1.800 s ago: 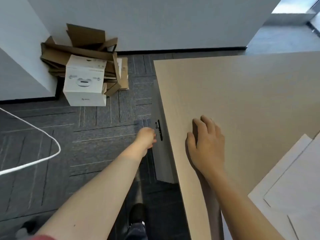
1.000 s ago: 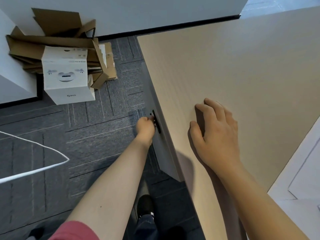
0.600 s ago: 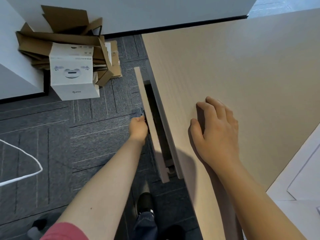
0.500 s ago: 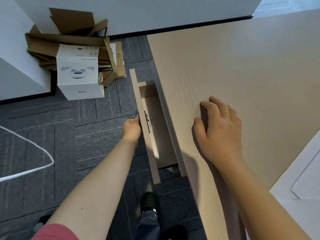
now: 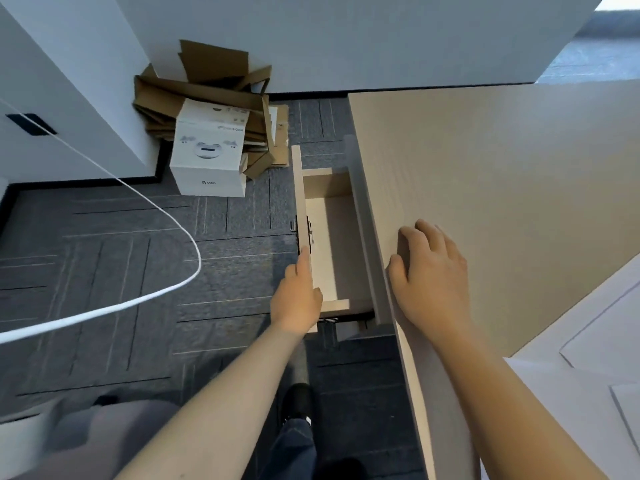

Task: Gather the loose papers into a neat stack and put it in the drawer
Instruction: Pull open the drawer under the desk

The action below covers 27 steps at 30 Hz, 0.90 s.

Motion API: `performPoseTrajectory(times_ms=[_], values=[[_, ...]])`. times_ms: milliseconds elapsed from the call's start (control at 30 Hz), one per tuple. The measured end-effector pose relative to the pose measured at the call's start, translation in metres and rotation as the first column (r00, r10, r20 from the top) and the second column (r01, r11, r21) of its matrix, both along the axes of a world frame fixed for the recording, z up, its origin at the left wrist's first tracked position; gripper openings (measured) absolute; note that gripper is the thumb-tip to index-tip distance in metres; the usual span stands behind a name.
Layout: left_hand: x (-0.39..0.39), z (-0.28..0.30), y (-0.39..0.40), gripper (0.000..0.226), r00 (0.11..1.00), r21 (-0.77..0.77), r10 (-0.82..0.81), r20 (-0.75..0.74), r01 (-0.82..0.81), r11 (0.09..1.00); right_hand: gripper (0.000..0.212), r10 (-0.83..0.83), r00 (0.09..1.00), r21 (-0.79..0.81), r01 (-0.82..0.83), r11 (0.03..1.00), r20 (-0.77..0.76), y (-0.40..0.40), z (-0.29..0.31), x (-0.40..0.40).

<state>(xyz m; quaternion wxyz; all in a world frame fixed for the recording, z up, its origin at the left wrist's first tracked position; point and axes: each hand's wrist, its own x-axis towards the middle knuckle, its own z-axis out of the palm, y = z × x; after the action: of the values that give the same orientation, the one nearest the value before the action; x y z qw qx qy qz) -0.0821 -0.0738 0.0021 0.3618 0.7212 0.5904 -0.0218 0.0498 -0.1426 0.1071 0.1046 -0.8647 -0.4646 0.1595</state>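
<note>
A light wooden drawer (image 5: 337,244) stands pulled out from under the left edge of the desk (image 5: 502,174), and what shows of its inside holds nothing. My left hand (image 5: 296,297) holds the top edge of the drawer's front panel just below the dark handle (image 5: 304,230), index finger lying along the outside and thumb over the inner side. My right hand (image 5: 429,275) rests on the desk top near that edge, fingers loosely bent, holding nothing. Loose white papers (image 5: 588,362) lie overlapping at the desk's lower right, partly cut off by the frame.
A white printed box (image 5: 207,157) stands on grey carpet in front of flattened cardboard (image 5: 207,84) against the wall. A white cable (image 5: 162,216) loops across the left. My shoe (image 5: 296,400) is on the floor below the drawer.
My left hand pulled the drawer out by its handle, then slid from the handle down to the front panel's edge. The right hand stayed on the desk.
</note>
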Motion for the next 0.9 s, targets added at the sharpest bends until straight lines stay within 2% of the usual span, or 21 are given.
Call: performPoseTrajectory(times_ms=[200, 367, 500, 567, 633, 700, 767, 900], values=[[-0.021, 0.005, 0.003, 0.066, 0.981, 0.122, 0.011, -0.195, 0.014, 0.992, 0.044, 0.012, 1.0, 0.025, -0.013, 1.0, 0.014, -0.011, -0.002, -0.006], [-0.051, 0.013, 0.013, 0.07, 0.944, 0.13, 0.054, -0.326, -0.012, 0.992, 0.043, 0.006, 1.0, 0.036, -0.006, 0.999, 0.02, -0.016, -0.002, -0.013], [-0.067, 0.021, 0.019, 0.065, 0.903, 0.118, 0.094, -0.419, -0.048, 0.992, 0.04, -0.005, 1.0, 0.053, 0.004, 0.999, 0.021, -0.013, -0.004, -0.014], [-0.066, 0.03, 0.027, 0.056, 0.891, 0.13, 0.122, -0.437, -0.072, 0.989, 0.039, -0.015, 1.0, 0.057, 0.014, 0.998, 0.016, -0.011, -0.003, -0.012], [-0.058, 0.044, 0.034, 0.045, 0.94, 0.118, 0.149, -0.308, -0.117, 0.986, 0.037, -0.012, 1.0, 0.057, 0.013, 0.998, -0.015, -0.01, 0.0, -0.011], [-0.044, 0.066, 0.036, 0.042, 0.986, 0.04, 0.16, -0.033, -0.159, 0.986, 0.034, -0.032, 0.997, 0.077, 0.038, 0.996, -0.076, -0.012, 0.009, -0.006], [-0.028, 0.092, 0.03, 0.038, 0.975, -0.007, 0.142, 0.172, -0.143, 0.99, 0.037, -0.091, 0.987, 0.106, 0.106, 0.989, -0.134, -0.021, 0.023, 0.0], [0.001, 0.139, 0.005, 0.031, 0.928, -0.021, 0.084, 0.363, -0.082, 0.996, 0.038, -0.18, 0.974, 0.155, 0.201, 0.967, -0.137, -0.05, 0.059, 0.02]])
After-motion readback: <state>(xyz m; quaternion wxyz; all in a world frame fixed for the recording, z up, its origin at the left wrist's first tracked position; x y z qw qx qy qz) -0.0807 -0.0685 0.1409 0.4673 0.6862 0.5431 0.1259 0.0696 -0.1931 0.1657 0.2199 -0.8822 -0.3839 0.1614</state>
